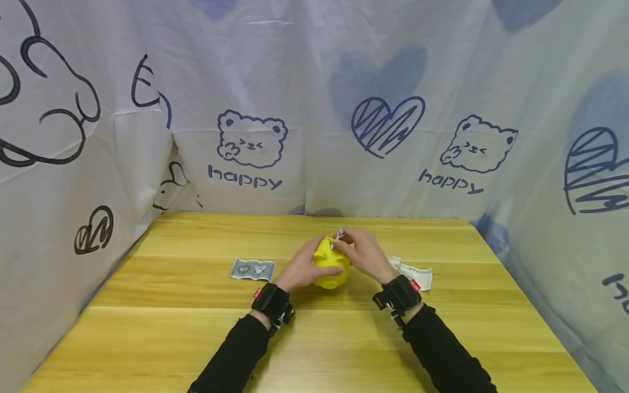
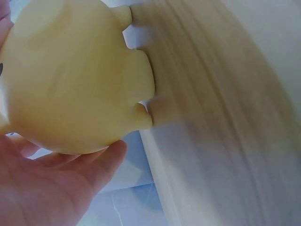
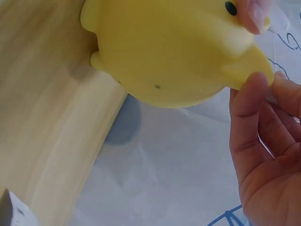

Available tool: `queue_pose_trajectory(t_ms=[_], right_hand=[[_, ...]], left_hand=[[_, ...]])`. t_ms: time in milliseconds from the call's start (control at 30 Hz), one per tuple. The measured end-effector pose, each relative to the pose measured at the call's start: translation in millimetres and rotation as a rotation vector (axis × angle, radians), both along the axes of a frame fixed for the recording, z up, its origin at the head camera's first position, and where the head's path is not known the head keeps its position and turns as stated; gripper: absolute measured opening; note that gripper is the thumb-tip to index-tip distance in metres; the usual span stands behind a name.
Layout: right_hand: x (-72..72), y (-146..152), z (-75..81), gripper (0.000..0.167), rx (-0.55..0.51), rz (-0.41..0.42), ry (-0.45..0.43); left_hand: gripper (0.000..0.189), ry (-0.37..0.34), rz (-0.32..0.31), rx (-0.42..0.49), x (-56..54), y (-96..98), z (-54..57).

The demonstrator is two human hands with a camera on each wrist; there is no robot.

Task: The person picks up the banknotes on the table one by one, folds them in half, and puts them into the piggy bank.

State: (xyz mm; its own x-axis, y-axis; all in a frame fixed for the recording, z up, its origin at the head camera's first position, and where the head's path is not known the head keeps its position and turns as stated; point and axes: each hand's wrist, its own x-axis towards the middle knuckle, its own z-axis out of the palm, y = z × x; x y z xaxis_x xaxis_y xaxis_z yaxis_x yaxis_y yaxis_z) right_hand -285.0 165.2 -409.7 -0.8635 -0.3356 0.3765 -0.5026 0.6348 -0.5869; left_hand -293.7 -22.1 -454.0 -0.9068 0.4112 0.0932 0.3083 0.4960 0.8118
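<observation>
A yellow piggy bank (image 1: 330,268) stands on the wooden table, in front of me. My left hand (image 1: 301,267) grips its left side, the thumb across the front. In the left wrist view the fingers of that hand lie along the rounded body of the piggy bank (image 2: 70,84), with its feet on the wood. Between thumb and fingers, my right hand (image 1: 365,255) pinches a small folded paper slip (image 1: 339,234) at the top of the piggy bank. In the right wrist view my right hand (image 3: 268,155) is close by an ear; the slip is mostly hidden there.
To the left lies a wavy grey paper note (image 1: 253,269) with printed shapes. Creased white paper strips (image 1: 416,276) lie right of the right wrist. White cloth with drawings (image 1: 314,164) hangs behind the table (image 1: 324,338) and along both sides.
</observation>
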Motion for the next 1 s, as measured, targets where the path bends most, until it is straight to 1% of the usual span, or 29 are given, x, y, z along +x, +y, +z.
queue_pose_trajectory(t_ms=[100, 167, 367, 567, 667, 833, 1000], right_hand=[[-3.7, -3, 2.9, 0.009, 0.047, 0.013, 0.046], [-5.8, -5, 5.4, 0.009, 0.064, 0.014, 0.047], [-8.9, -8, 12.7, 0.009, 0.115, 0.013, -0.008], [-8.2, -10, 23.0, 0.009, 0.151, 0.02, -0.121], [-8.0, -11, 26.9, 0.01, 0.184, 0.024, -0.154], [-9.1, -12, 28.0, 0.011, 0.218, 0.044, -0.156], [-11.7, -11, 25.6, 0.011, 0.208, 0.05, -0.157]], left_hand=[[0.098, 0.015, -0.007, 0.006, -0.8, -0.5, -0.5], [0.097, 0.021, -0.011, 0.011, -1.2, -0.8, -0.5], [0.095, 0.029, -0.027, 0.009, -1.3, -0.9, -0.9], [0.097, 0.032, -0.027, 0.006, -1.9, -0.7, -1.6], [0.096, 0.025, -0.028, 0.012, -2.4, -0.4, -2.1], [0.096, 0.016, -0.024, 0.019, -3.4, 0.2, -3.1], [0.096, 0.022, -0.017, 0.008, -2.8, 0.6, -4.0]])
